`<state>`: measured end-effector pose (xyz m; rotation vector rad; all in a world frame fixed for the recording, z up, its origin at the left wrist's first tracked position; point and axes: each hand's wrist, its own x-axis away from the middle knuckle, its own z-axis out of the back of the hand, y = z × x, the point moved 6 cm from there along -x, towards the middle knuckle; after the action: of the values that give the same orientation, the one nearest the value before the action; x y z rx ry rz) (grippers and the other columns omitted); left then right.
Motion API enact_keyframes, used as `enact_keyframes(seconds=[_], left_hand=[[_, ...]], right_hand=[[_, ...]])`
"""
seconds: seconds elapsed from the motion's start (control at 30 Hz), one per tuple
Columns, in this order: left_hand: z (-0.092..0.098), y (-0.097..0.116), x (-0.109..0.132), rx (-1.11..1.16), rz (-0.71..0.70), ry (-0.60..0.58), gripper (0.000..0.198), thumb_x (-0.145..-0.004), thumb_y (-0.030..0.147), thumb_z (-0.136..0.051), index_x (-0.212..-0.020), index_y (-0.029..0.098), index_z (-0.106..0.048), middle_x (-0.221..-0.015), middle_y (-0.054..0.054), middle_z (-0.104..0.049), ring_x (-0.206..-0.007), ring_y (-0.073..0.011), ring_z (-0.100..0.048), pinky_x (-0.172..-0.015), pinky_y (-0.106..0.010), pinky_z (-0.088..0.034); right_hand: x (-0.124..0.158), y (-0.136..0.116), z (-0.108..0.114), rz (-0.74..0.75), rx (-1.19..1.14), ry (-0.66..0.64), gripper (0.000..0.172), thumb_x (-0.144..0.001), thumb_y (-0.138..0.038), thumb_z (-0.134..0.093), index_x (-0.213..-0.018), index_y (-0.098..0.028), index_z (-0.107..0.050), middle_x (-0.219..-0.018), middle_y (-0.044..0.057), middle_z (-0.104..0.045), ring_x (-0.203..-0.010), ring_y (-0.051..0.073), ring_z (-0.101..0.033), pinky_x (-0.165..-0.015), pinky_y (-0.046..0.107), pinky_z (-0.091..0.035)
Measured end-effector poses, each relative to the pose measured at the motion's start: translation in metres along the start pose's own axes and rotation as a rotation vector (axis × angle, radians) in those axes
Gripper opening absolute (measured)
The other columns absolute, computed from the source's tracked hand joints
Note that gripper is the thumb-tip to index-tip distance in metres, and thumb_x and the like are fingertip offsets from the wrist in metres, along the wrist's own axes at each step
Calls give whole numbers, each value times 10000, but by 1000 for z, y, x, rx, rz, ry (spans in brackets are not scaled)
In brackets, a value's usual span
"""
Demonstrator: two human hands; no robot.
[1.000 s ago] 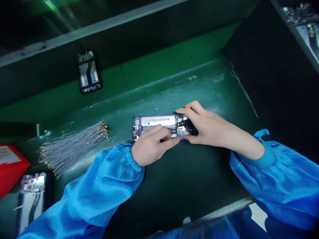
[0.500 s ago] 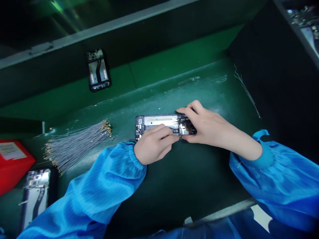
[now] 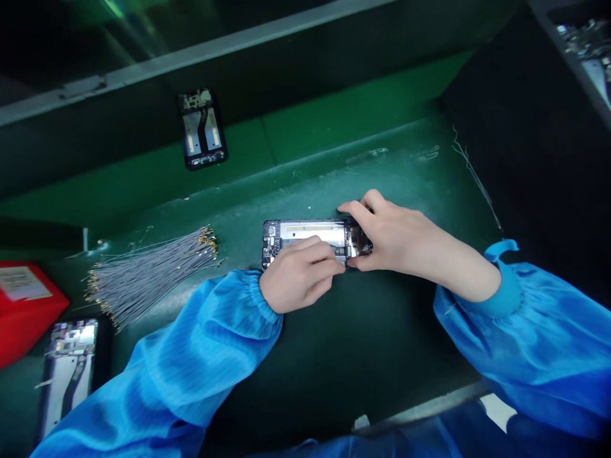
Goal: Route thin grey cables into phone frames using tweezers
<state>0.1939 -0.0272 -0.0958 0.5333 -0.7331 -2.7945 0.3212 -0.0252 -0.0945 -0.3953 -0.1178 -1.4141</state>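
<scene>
An opened phone lies lengthwise on the green bench, its metal plate and circuit boards showing. My right hand spans its right end, thumb at the near edge and forefinger reaching over the far edge. Across the near side rests my left hand, its fingers curled and their tips pressed together at the phone's edge beside my right thumb. Whatever those tips pinch is too small or hidden to make out. Part of the phone is covered by both hands.
To the left lies a bundle of thin grey cables with gold-coloured ends. Another opened phone sits at the back, and a third phone near a red bin. Loose wires lie by the dark right-hand panel.
The view has shifted slightly. Dark thin lines by my right fingers over the phone show less now, and its right end looks darker. Both hands keep nearly the same place on the phone.
</scene>
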Motion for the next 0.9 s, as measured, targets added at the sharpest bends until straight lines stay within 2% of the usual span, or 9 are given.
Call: enact_keyframes(seconds=[0.07,0.13,0.23,0.33,0.63,0.9], left_hand=[[0,0,0,-1,4,-4,204,-838,144,-411,-875,175,-608,-797,-42,-581,-749,-148,-498,-672,-282,-449],[0,0,0,-10,18,8,203,-835,134,-415,-877,172,-609,-795,-42,-579,-750,-148,-494,-678,-282,-449],[1,-2,0,-36,59,43,196,-827,122,-418,-865,164,-605,-774,-40,-566,-738,-147,-485,-672,-278,-448],[0,-3,0,-56,85,54,178,-825,124,-422,-851,153,-596,-764,-41,-551,-731,-147,-485,-669,-275,-445],[-1,-3,-1,-85,99,27,174,-824,122,-408,-799,146,-579,-764,-48,-531,-718,-153,-458,-667,-283,-430],[0,-2,-2,-101,81,5,189,-822,129,-403,-809,159,-589,-771,-46,-515,-730,-157,-444,-689,-281,-425]], right_hand=[[0,-2,1,2,45,28,606,-620,-418,-601,-1162,-212,-427,-959,79,-423,-736,210,-473,-559,300,-355],[1,-4,0,70,31,67,574,-629,-380,-607,-1151,-210,-442,-960,85,-428,-806,237,-462,-625,326,-369],[3,-5,-1,196,-52,114,523,-673,-360,-600,-1152,-218,-446,-981,86,-432,-861,240,-441,-692,342,-374],[3,-2,-3,228,-89,128,491,-698,-385,-594,-1139,-216,-459,-983,84,-437,-869,236,-435,-718,352,-373],[0,-8,2,248,17,121,417,-719,-407,-575,-1065,-195,-479,-956,90,-453,-826,233,-455,-667,334,-355],[-4,-16,1,227,33,53,370,-664,-335,-608,-967,-173,-472,-919,90,-422,-796,225,-447,-600,309,-374]])
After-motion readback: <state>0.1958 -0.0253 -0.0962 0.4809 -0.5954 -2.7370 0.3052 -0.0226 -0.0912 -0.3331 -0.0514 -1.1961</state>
